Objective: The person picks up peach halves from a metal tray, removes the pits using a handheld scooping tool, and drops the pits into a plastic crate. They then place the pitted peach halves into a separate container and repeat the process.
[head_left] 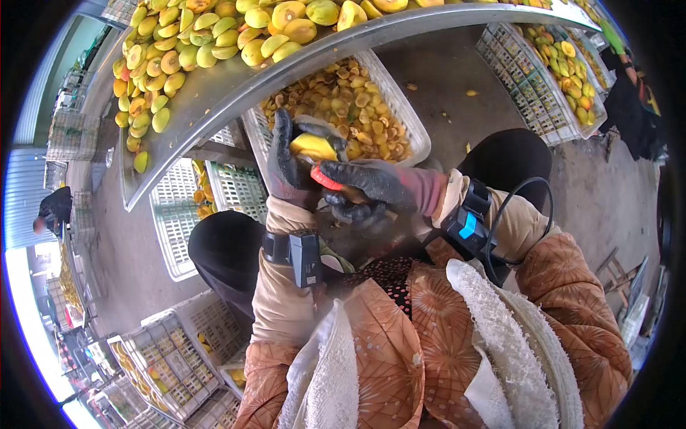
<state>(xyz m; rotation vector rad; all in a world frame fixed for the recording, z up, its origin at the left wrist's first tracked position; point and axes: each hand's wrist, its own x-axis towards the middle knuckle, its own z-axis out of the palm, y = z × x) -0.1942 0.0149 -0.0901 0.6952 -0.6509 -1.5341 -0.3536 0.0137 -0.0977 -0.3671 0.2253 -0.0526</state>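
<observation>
My left hand, in a dark work glove, is closed around a yellow mango piece over the near edge of a white crate. Close beside it, my right hand, gloved too, grips a small tool with a red handle; its working end is hidden between the hands. Below and beyond the hands the white crate holds many small, cup-like yellow-brown fruit pieces.
A metal table heaped with cut mangoes curves across the front. Crates of fruit stand at right, left and lower left. Another person is far left; someone in dark clothing is at upper right.
</observation>
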